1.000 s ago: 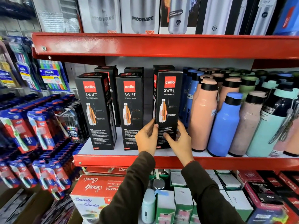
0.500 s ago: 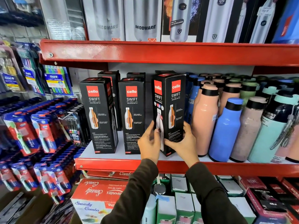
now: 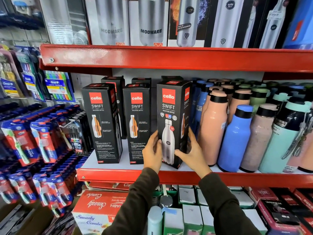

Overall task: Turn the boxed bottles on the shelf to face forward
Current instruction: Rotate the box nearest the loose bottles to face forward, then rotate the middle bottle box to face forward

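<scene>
Three black Cello Swift bottle boxes stand in the front row on the red-edged shelf point(image 3: 118, 174). The left box point(image 3: 101, 122) and the middle box point(image 3: 137, 122) show the side with a small orange cutaway bottle. The right box point(image 3: 171, 122) shows a face with a large steel bottle, turned slightly to the left. My left hand point(image 3: 152, 152) grips its lower left edge and my right hand point(image 3: 193, 153) grips its lower right edge. More black boxes point(image 3: 113, 82) stand behind the front row, mostly hidden.
Loose bottles stand close to the right of the held box, a peach one point(image 3: 213, 129) nearest, then a blue one point(image 3: 235, 138). Toothbrush packs point(image 3: 33, 141) hang at the left. Modware boxes point(image 3: 150, 22) fill the shelf above. Boxes point(image 3: 98, 209) lie on the shelf below.
The right box has been rotated between both hands: a second ago it showed the orange-bottle side, now it shows the face with the large steel bottle. Both hands stay on its lower part.
</scene>
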### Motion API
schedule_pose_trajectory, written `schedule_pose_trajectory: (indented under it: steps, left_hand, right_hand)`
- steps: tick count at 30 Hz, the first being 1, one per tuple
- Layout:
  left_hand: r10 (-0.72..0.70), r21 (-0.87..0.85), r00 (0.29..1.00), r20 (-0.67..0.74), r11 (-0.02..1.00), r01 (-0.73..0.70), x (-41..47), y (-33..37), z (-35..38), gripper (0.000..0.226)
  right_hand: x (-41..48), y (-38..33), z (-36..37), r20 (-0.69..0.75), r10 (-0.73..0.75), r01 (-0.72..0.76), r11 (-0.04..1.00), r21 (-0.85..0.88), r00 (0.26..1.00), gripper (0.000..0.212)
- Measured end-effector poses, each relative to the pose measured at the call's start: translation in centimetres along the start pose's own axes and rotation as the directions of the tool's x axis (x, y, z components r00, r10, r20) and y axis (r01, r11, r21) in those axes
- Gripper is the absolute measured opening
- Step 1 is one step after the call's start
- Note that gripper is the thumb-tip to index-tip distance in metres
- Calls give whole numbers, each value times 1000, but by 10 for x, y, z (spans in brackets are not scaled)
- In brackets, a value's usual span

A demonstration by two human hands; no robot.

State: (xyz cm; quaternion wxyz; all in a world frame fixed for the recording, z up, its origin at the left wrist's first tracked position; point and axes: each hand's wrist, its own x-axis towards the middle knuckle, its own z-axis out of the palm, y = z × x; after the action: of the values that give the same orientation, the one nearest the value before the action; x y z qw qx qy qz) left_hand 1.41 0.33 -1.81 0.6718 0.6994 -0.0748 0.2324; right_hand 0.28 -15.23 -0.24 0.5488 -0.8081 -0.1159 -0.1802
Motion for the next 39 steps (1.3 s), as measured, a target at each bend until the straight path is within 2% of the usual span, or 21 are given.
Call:
schedule_pose_trajectory:
  steps: [4,10,27,29,32,35,39]
  left_hand:
    - [-4,-76,1000,15,997,5,-4,1,1,41]
    - [-19,-80,1000,-21,997,17,1,-5,10,40]
    - [-10,82,997,-70,996,16,0,-12,16,45]
    - [-12,103,997,-71,994,20,-2,-10,15,46]
    - [1,70,998,-60,998,3,-8,-6,10,48]
    - [60,31,997,-56,998,-58,-16,-1,0,46]
    - [217,62,966,-139,976,-210,-24,9,-22,37]
  right_hand:
    - [2,-2,2,12,-3,3,1000,-3,1000,90]
    - [9,3,4,33,23,-21,998,-66,999,76]
    - [14,5,12,55,16,-10,995,-98,998,79]
    - [13,9,15,6,25,-24,997,-72,1000,74]
    - [7,16,22,-180,10,-18,999,-39,984,65]
    - [-1,16,28,-377,27,-7,998,55,926,51]
    - [-19,1,37,-537,-99,114,993,-6,838,35]
